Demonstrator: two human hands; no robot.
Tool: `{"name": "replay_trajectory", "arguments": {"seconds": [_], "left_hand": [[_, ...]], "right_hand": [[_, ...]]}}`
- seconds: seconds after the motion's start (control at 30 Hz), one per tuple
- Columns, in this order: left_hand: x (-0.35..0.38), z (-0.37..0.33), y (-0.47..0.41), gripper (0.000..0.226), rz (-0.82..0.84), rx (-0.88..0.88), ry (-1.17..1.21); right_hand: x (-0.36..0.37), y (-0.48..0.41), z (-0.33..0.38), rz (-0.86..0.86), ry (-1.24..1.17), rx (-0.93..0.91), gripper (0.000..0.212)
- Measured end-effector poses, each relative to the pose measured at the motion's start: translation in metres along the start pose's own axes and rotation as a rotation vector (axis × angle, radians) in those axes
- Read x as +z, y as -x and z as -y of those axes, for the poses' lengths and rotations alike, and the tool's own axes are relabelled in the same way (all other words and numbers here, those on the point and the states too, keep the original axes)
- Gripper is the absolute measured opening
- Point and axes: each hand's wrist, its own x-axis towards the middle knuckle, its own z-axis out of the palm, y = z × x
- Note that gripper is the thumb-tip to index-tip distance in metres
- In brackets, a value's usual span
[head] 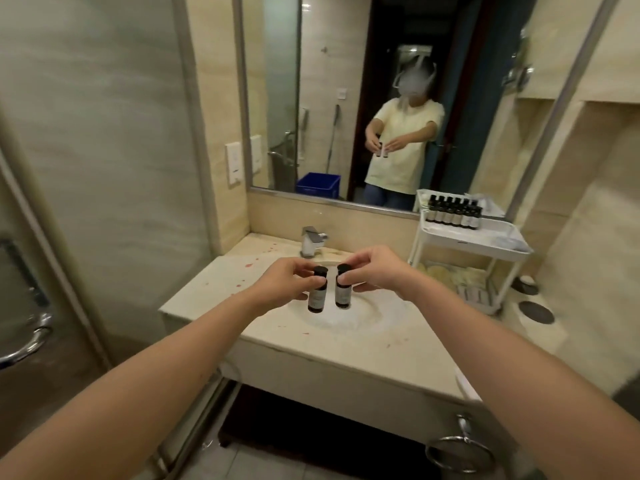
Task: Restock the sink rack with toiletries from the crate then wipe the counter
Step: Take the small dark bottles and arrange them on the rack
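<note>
The pale labels on the two small dark bottles are too blurred to read; both bottles hang upright, caps up, over the white basin (363, 317); the left hand (284, 280) pinches the left dark bottle (318, 292) at its neck; the right hand (375, 268) pinches the right dark bottle (343, 289) likewise; both forearms reach forward, hands close together; the white two-tier rack (485, 242) stands at the right.

Bottle labels (316, 297) are too blurred to read; lower rack shelf (460, 277) contents are indistinct.
</note>
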Motion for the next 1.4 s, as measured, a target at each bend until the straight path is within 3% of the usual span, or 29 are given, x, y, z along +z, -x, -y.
{"name": "replay_trajectory", "arguments": {"seconds": [0.4,0.77,1.03,1.4], "left_hand": [[0.028,-0.038,-0.114,0.029,0.255,0.217,-0.073],[0.049,-0.077,-0.193,0.022,0.433,0.363,-0.112],[0.076,-0.099,-0.237,0.019,0.449,0.431,-0.125],[0.146,-0.135,-0.327,0.037,0.406,0.432,-0.135]], "right_hand": [[-0.071,-0.009,0.003,-0.256,0.016,0.123,0.028],[-0.112,-0.026,-0.007,-0.478,-0.048,0.170,0.019],[-0.150,-0.034,-0.016,-0.556,-0.027,0.221,0.023],[-0.255,-0.077,-0.047,-0.574,0.039,0.225,0.027]]}}
